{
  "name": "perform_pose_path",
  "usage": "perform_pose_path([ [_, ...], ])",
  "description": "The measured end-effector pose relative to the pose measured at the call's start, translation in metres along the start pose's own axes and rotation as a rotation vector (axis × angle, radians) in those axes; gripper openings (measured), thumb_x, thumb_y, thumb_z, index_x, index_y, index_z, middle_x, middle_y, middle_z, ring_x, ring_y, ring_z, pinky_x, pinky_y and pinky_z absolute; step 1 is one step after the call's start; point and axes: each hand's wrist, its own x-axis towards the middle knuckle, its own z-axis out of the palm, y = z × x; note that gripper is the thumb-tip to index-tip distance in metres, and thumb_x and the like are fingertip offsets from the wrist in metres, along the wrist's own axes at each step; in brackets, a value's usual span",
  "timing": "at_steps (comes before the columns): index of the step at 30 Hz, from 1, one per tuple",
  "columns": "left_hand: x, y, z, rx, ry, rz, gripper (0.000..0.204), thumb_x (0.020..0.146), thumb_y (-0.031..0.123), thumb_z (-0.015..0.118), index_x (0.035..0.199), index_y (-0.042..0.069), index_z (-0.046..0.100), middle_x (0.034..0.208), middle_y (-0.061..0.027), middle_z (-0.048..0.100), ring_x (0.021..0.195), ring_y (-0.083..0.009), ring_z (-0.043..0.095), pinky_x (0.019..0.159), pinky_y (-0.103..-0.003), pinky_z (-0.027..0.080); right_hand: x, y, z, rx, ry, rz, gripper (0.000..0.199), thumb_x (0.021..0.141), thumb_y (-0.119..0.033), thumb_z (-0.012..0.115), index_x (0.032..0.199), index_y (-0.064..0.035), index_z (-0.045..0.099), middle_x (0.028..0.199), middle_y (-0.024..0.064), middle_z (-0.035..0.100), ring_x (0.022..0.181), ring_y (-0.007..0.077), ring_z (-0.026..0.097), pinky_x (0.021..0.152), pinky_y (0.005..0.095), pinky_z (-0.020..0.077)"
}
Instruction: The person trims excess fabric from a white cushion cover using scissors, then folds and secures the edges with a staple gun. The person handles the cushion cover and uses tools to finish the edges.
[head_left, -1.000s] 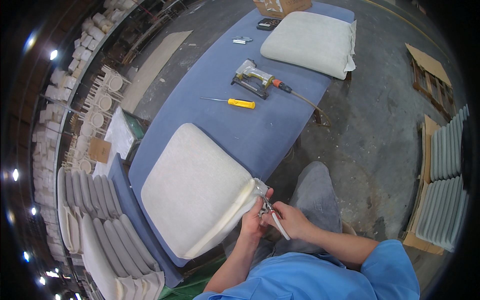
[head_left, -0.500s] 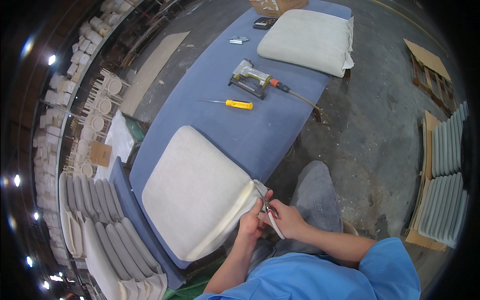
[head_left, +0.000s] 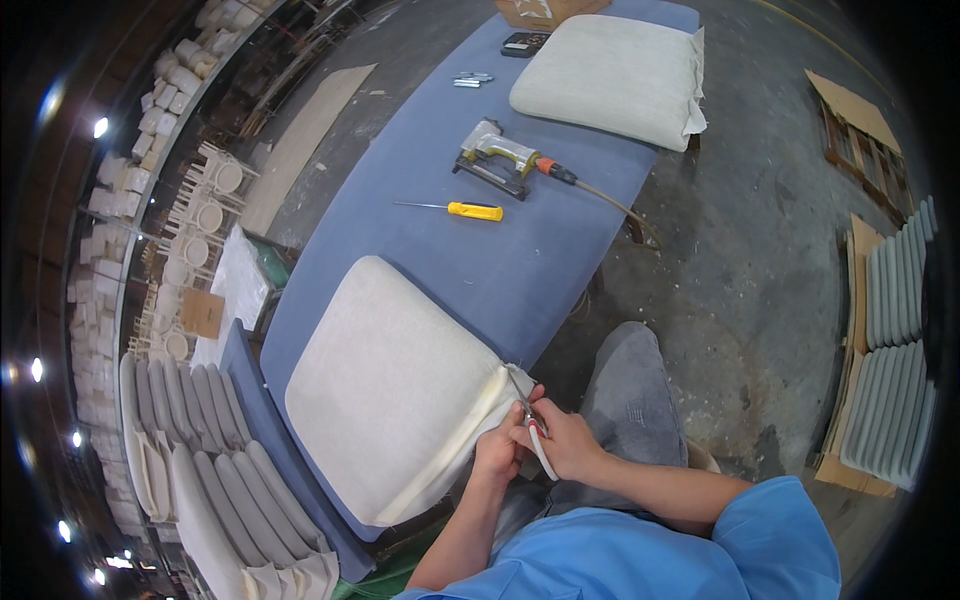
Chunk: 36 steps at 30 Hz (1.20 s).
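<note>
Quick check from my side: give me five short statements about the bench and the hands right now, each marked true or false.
1. The right hand holds scissors at the corner of the near cushion. True.
2. The left hand rests on the staple gun. False: it grips the near cushion's edge; the gun lies untouched mid-table.
3. A yellow-handled screwdriver lies on the blue table. True.
4. The far cushion lies on the floor. False: it lies on the table's far end.
5. The staple gun has a hose attached. True.

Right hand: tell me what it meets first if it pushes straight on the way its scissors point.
Probably the cream seat cushion: the right hand aims its scissors up-left at the cushion's near corner, almost touching.
</note>
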Motion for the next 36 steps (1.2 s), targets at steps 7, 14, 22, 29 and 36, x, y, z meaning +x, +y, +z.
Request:
perform_pose_path([
  [7,0.003,-0.003,-0.008,0.097,0.025,0.005,0.038,0.114,0.034,0.048,0.134,0.01,0.07,0.084,0.0047,0.066,0.057,-0.0049,0.049,0.047,-0.024,0.033,0.009,0.008,0.001,-0.027,0.055,-0.059,0.057,0.096,-0.056,0.068,0.114,-0.0033,0.058,0.088,0.0219,0.071,0.084,0.0448,0.072,0.073,0.049,0.0535],
  [14,0.004,-0.006,-0.011,0.119,0.189,-0.02,0.031,0.11,0.037,0.059,0.1,0.011,0.073,0.073,0.0047,0.061,0.05,-0.0062,0.043,0.046,-0.025,0.03,0.015,0.001,-0.003,0.003,-0.008,-0.012,0.059,0.096,-0.057,0.067,0.117,-0.0029,0.058,0.091,0.0232,0.071,0.088,0.0461,0.071,0.074,0.0485,0.0537],
  [22,0.007,-0.01,-0.015,0.129,0.229,-0.004,0.03,0.109,0.035,0.06,0.102,0.008,0.073,0.075,0.0028,0.063,0.051,-0.0067,0.043,0.046,-0.024,0.031,0.022,0.001,-0.004,-0.023,0.035,-0.063,0.054,0.096,-0.055,0.069,0.106,-0.0025,0.06,0.084,0.0216,0.069,0.082,0.043,0.071,0.071,0.047,0.0527],
  [29,0.01,-0.014,-0.026,0.056,0.196,0.014,0.03,0.109,0.031,0.061,0.115,0.005,0.073,0.091,0.0013,0.069,0.053,-0.0075,0.044,0.046,-0.024,0.032,0.017,-0.008,-0.008,0.115,0.003,-0.028,0.051,0.097,-0.052,0.07,0.1,-0.0018,0.06,0.077,0.0179,0.065,0.07,0.038,0.066,0.066,0.0444,0.0496],
  [36,0.011,-0.014,-0.029,0.076,0.176,0.026,0.03,0.108,0.032,0.061,0.114,0.005,0.072,0.086,-0.0012,0.068,0.051,-0.0083,0.044,0.045,-0.025,0.033,0.026,-0.004,-0.005,0.019,0.03,-0.048,0.047,0.098,-0.048,0.07,0.095,-0.0026,0.06,0.072,0.0125,0.064,0.066,0.024,0.065,0.062,0.0406,0.0485],
])
